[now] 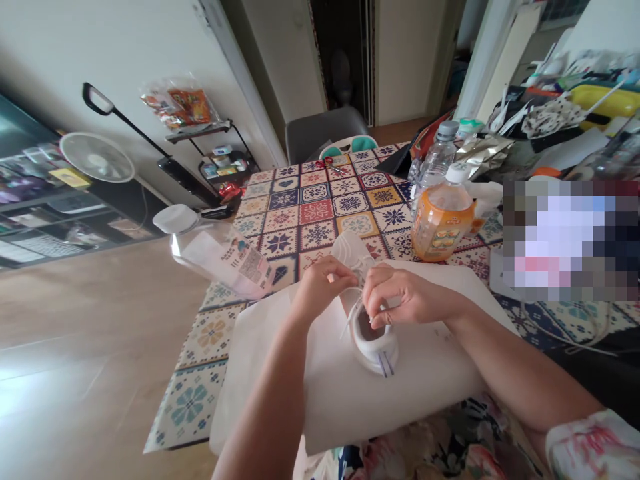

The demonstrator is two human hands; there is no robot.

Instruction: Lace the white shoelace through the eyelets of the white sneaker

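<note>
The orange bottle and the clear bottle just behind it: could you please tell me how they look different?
The orange bottle has an orange body, while the clear bottle is see-through. The orange bottle wears a white cap; the clear bottle wears a grey cap. Both stand upright.

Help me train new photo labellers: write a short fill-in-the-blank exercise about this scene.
The left hand and right hand are over a lace-up shoe coloured ____.
A clear bottle with an orange label stands to the shoe's ____.
A round white fan stands to the ____ of the patterned tablecloth.
The metal scissors have ____ handles.
Missing words: white; right; left; red.
</note>
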